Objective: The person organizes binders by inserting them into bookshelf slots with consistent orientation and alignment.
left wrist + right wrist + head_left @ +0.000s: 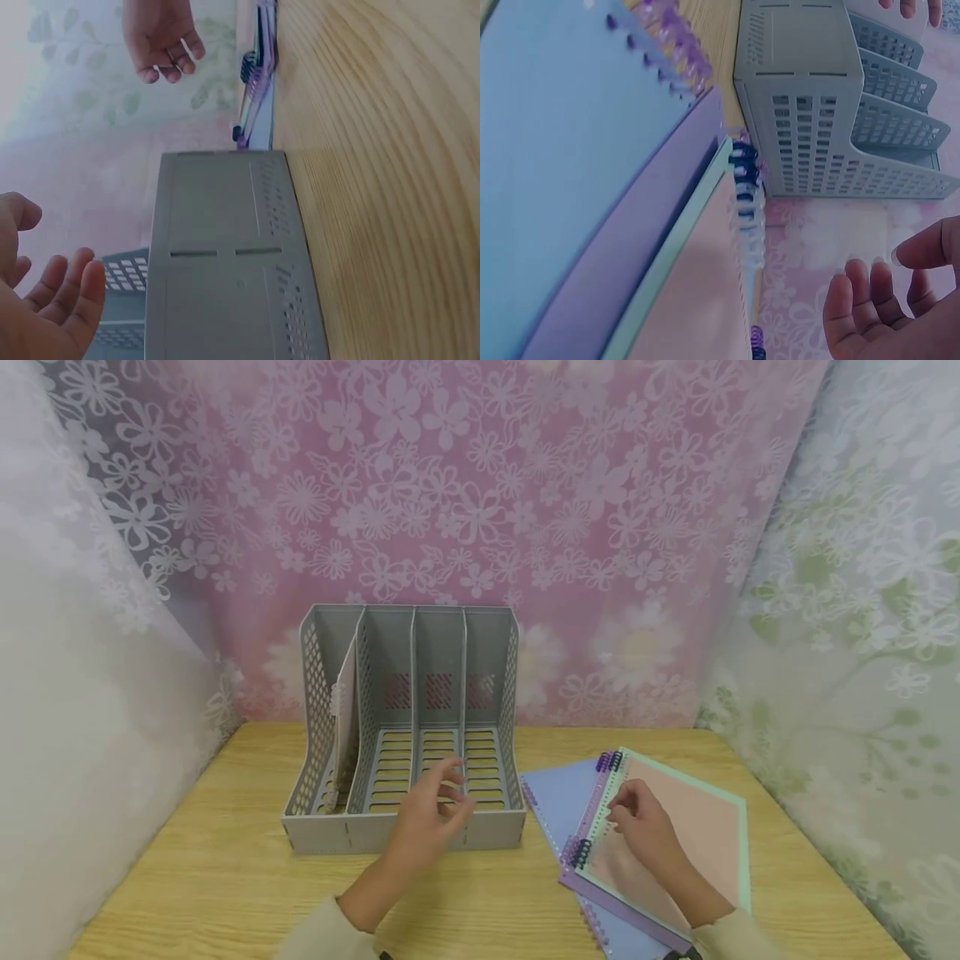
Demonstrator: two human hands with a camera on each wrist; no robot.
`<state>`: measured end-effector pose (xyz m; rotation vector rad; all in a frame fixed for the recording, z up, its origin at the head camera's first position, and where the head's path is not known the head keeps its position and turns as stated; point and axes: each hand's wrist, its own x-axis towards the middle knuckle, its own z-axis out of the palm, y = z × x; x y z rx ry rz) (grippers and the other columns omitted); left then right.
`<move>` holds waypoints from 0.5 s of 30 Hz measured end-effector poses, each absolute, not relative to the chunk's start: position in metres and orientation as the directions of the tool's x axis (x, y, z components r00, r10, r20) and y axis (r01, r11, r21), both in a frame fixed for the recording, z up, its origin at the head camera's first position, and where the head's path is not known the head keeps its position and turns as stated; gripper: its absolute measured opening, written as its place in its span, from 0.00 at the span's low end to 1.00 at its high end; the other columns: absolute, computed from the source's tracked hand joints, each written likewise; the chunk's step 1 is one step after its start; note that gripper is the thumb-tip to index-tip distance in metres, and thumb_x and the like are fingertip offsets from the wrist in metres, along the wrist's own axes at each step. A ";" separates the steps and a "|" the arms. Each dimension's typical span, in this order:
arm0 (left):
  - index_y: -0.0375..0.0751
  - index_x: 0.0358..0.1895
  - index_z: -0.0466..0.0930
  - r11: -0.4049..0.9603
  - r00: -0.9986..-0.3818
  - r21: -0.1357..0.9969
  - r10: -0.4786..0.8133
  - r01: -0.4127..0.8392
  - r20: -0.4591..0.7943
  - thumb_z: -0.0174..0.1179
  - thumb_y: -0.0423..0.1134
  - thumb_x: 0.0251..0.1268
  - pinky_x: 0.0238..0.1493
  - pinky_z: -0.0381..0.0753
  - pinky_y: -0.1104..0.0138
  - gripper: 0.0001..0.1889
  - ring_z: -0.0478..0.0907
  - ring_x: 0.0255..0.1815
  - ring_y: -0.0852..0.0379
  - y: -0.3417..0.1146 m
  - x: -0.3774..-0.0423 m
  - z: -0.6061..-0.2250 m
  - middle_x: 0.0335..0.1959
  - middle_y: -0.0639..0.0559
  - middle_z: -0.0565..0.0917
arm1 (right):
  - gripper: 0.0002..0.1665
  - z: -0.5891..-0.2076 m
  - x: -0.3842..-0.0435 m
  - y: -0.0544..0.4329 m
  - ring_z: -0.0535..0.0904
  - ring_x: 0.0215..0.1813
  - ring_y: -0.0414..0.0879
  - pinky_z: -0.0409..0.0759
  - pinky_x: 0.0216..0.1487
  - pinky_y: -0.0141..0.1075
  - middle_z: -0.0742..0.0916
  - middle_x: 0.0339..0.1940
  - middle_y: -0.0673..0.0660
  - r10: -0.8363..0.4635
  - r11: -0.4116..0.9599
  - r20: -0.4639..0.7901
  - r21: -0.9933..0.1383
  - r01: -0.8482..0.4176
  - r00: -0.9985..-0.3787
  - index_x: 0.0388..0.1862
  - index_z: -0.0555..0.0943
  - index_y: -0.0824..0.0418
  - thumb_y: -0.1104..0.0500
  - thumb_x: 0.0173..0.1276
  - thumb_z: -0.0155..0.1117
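- We see a left hand point(431, 814) raised over the front of a grey four-slot file rack point(322, 835), its fingers loosely bent, thumb apart from them, grasping nothing; the left wrist view shows it clear of the rack.
- To its right, we find the right hand point(643, 822) suspended above a pile of ring-bound notebooks, its fingers relaxed and slightly curved, a gap between thumb and fingertips, gripping nothing.
- Topping the pile beneath that hand, we note a pink cover point(705, 810), with a mint-green cover point(742, 835) showing around its edges.
- Below them, we see a purple notebook point(626, 913) jutting out along one side, and a blue notebook point(566, 793) lying askew at the bottom on the wooden tabletop point(225, 860), just beside the rack.
- In the rack's leftmost slot, we see a pale notebook point(347, 710) standing on edge, leaning slightly toward the divider.
- Behind the scene, we view a pink floral backdrop point(465, 460); light sleeves point(330, 935) cover both forearms.
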<state>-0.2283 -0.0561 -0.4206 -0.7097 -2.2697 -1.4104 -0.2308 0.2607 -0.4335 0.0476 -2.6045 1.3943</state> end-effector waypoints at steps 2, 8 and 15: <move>0.38 0.64 0.68 0.359 -0.828 0.745 0.244 0.561 0.505 0.64 0.32 0.64 0.38 0.82 0.71 0.26 0.81 0.42 0.55 -0.050 -0.227 -0.419 0.47 0.47 0.79 | 0.04 -0.433 -0.231 0.266 0.80 0.43 0.50 0.80 0.39 0.29 0.80 0.44 0.64 0.072 0.566 0.155 -0.820 -0.088 -0.985 0.45 0.65 0.66 0.68 0.73 0.46; 0.39 0.65 0.67 0.310 -0.848 0.803 0.337 0.509 0.408 0.62 0.34 0.66 0.42 0.81 0.73 0.26 0.81 0.46 0.52 -0.033 -0.224 -0.417 0.50 0.44 0.78 | 0.11 -0.431 -0.229 0.280 0.81 0.46 0.53 0.81 0.40 0.30 0.79 0.42 0.63 0.112 0.577 0.090 -0.817 -0.009 -0.990 0.46 0.65 0.67 0.59 0.76 0.51; 0.42 0.69 0.63 0.240 -0.838 0.859 0.444 0.453 0.318 0.61 0.38 0.68 0.44 0.80 0.71 0.28 0.80 0.51 0.47 -0.015 -0.218 -0.424 0.57 0.42 0.76 | 0.34 -0.430 -0.228 0.290 0.80 0.51 0.57 0.83 0.46 0.41 0.80 0.51 0.67 0.109 0.578 0.015 -0.815 0.051 -0.994 0.63 0.65 0.70 0.44 0.75 0.54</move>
